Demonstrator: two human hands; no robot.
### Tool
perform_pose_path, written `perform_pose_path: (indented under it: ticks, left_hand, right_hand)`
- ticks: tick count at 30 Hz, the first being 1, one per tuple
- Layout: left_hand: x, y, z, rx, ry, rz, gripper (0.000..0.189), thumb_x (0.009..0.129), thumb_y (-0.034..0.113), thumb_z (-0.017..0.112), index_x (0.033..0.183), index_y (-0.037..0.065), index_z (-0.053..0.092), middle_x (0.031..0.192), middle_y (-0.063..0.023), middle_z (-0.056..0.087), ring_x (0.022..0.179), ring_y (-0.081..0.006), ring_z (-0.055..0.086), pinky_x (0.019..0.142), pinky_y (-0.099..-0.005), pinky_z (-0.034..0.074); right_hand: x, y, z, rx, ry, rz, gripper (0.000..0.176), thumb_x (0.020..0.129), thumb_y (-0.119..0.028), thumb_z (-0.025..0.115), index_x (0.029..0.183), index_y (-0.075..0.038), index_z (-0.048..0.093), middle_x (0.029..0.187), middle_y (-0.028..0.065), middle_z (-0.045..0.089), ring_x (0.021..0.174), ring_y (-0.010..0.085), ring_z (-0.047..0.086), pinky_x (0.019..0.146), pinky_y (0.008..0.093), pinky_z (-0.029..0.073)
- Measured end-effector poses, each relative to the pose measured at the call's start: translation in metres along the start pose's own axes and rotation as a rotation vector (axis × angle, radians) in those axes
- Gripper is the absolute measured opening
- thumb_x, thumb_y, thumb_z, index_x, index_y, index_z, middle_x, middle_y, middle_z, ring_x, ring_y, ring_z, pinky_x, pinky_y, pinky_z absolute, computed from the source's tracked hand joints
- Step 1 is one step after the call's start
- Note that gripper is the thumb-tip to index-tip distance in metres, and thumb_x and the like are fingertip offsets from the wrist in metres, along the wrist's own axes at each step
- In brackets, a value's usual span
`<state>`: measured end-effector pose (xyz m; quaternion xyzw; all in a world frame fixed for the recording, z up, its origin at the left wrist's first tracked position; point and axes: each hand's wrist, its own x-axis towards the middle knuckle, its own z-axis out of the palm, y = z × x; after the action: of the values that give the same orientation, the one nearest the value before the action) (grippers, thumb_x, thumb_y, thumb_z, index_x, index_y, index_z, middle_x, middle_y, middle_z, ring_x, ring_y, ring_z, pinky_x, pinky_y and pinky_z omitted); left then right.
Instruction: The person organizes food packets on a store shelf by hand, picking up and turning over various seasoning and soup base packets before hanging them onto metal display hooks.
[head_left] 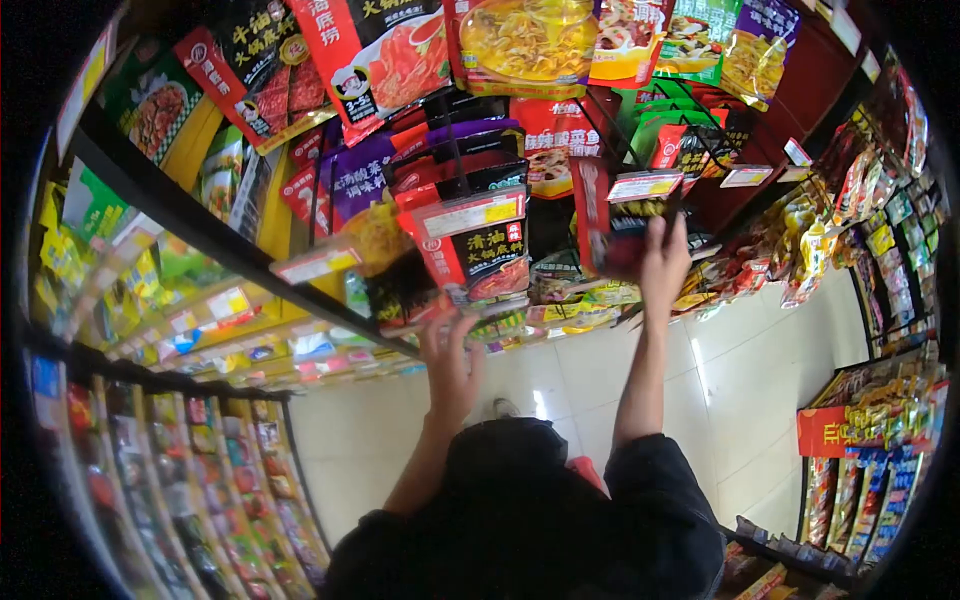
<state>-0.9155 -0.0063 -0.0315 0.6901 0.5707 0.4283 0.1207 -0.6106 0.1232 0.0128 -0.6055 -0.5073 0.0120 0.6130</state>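
My right hand [664, 268] is closed on a dark seasoning packet [622, 250] with a red edge, in front of a hanging row. Motion blurs this packet, and a price tag [645, 186] overlaps its upper part. Lower and to the left, my left hand [450, 362] has its fingers apart, the tips right at the bottom edge of a black and red hotpot base packet [487, 258]. That packet hangs at the front of its row under a price tag [468, 217]. Purple pickled-cabbage seasoning packets [362, 187] hang behind it.
Larger pouches [525, 45] hang along the upper row, above both hands. A dark shelf rail [215, 235] runs diagonally at the left. Pale floor tiles [740, 360] lie below. Stocked shelves [190, 470] stand at the lower left, and a red-fronted display [822, 432] at the right.
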Motion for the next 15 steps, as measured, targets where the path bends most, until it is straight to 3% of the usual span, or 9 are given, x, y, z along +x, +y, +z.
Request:
perform_pose_path:
  ticks: [3, 6, 9, 10, 12, 13, 14, 15]
  left_hand:
    - [0.0, 0.005, 0.001, -0.044, 0.018, 0.02, 0.034, 0.09, 0.006, 0.066, 0.124, 0.006, 0.063, 0.128, -0.0172, 0.055, 0.125, -0.0362, 0.049, 0.109, -0.0478, 0.038]
    - [0.001, 0.01, -0.004, -0.146, 0.045, 0.135, 0.033, 0.09, 0.004, 0.065, 0.123, 0.005, 0.063, 0.114, -0.0158, 0.062, 0.111, -0.0345, 0.059, 0.102, -0.0432, 0.045]
    - [0.005, 0.031, -0.023, -0.287, 0.066, 0.146, 0.036, 0.089, 0.0, 0.066, 0.124, 0.003, 0.062, 0.109, -0.0156, 0.065, 0.1, -0.0306, 0.064, 0.096, -0.04, 0.05]
    - [0.012, 0.044, -0.03, -0.37, 0.001, 0.097, 0.035, 0.089, 0.001, 0.067, 0.124, 0.003, 0.063, 0.111, -0.016, 0.066, 0.101, -0.0294, 0.065, 0.094, -0.0391, 0.051]
    - [0.024, 0.072, -0.048, -0.531, -0.135, -0.007, 0.034, 0.089, 0.003, 0.068, 0.123, 0.003, 0.064, 0.114, -0.0169, 0.067, 0.103, -0.0271, 0.067, 0.092, -0.0373, 0.052]
    - [0.027, 0.081, -0.054, -0.597, -0.277, -0.073, 0.034, 0.089, 0.006, 0.071, 0.122, 0.001, 0.065, 0.123, -0.0181, 0.066, 0.11, -0.0241, 0.066, 0.093, -0.0359, 0.052]
    - [0.029, 0.084, -0.055, -0.524, -0.299, 0.028, 0.032, 0.09, 0.008, 0.073, 0.12, -0.001, 0.066, 0.116, -0.0161, 0.07, 0.105, -0.0208, 0.069, 0.089, -0.0327, 0.053]
    - [0.025, 0.084, -0.055, -0.54, -0.315, -0.097, 0.028, 0.091, 0.009, 0.073, 0.117, -0.001, 0.066, 0.11, -0.014, 0.072, 0.098, -0.0177, 0.069, 0.086, -0.0309, 0.053]
  right_hand:
    - [-0.014, -0.024, -0.05, -0.116, -0.119, 0.12, 0.047, 0.106, -0.032, 0.054, 0.133, 0.006, 0.057, 0.096, 0.028, 0.07, 0.082, 0.0338, 0.068, 0.078, 0.0406, 0.052]
    - [-0.027, -0.065, -0.089, -0.177, -0.321, 0.197, 0.046, 0.107, -0.033, 0.051, 0.133, 0.004, 0.059, 0.094, 0.028, 0.07, 0.082, 0.0361, 0.068, 0.076, 0.0398, 0.052]
    - [-0.065, -0.028, -0.123, -0.26, -0.378, 0.048, 0.034, 0.106, -0.029, 0.052, 0.122, 0.0, 0.062, 0.084, 0.023, 0.067, 0.072, 0.0347, 0.06, 0.07, 0.041, 0.049]
    - [-0.073, -0.047, -0.13, -0.174, -0.451, -0.004, 0.03, 0.105, -0.027, 0.054, 0.116, 0.0, 0.063, 0.079, 0.0209, 0.065, 0.068, 0.0341, 0.057, 0.068, 0.0412, 0.048]
    - [-0.089, -0.087, -0.144, -0.17, -0.741, 0.287, 0.024, 0.103, -0.023, 0.057, 0.104, 0.0, 0.06, 0.075, 0.0184, 0.062, 0.065, 0.0335, 0.055, 0.067, 0.0403, 0.048]
    - [-0.098, -0.1, -0.139, -0.16, -0.767, 0.301, 0.023, 0.103, -0.022, 0.057, 0.102, 0.0, 0.059, 0.075, 0.0183, 0.062, 0.064, 0.0325, 0.055, 0.066, 0.04, 0.047]
    - [-0.108, -0.111, -0.133, -0.147, -0.792, 0.318, 0.022, 0.103, -0.021, 0.058, 0.101, 0.0, 0.058, 0.074, 0.0182, 0.061, 0.063, 0.0315, 0.055, 0.065, 0.0397, 0.047]
    - [-0.118, -0.116, -0.126, -0.083, -0.782, 0.334, 0.02, 0.103, -0.02, 0.058, 0.104, 0.0, 0.059, 0.074, 0.0178, 0.062, 0.064, 0.0304, 0.057, 0.065, 0.0387, 0.048]
